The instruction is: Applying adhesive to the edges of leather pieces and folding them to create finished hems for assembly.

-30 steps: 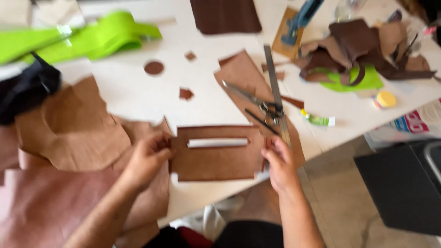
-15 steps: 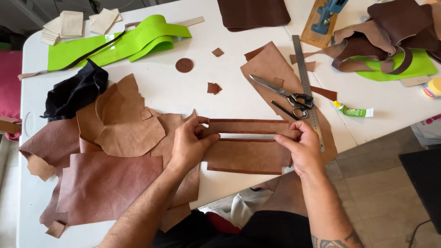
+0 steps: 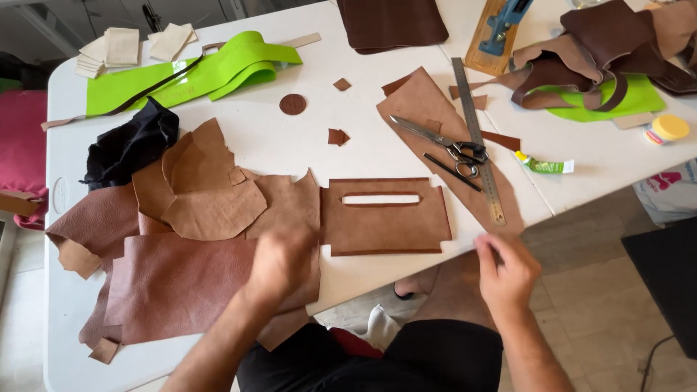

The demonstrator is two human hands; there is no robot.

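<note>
White worktop (image 3: 239, 149) littered with leather offcuts, grey floor beyond its near edge. Between the two hands and just beyond them lies the brown leather panel (image 3: 385, 225): flat, roughly rectangular, mid-brown, darker along the cut edges, small notches at its corners, one long narrow slot cut through near its far edge with white showing through. Neither hand touches it. Left hand (image 3: 279, 265) is motion-blurred, over the reddish-brown leather sheets (image 3: 181, 283) just left of the panel; can't tell if fingers are spread or curled, or if it grips anything. Right hand (image 3: 508, 272) hangs off the worktop's near edge, right of the panel, fingers loosely curled, holding nothing visible. Beyond the right hand: tan leather piece (image 3: 421, 109) with scissors (image 3: 443, 143) and a steel ruler (image 3: 475, 138) lying on it, small green glue tube (image 3: 544, 165) just to the right. Far beyond the left hand: bright green strips (image 3: 196, 72), black cloth (image 3: 131, 149), round brown leather disc (image 3: 292, 104).
</note>
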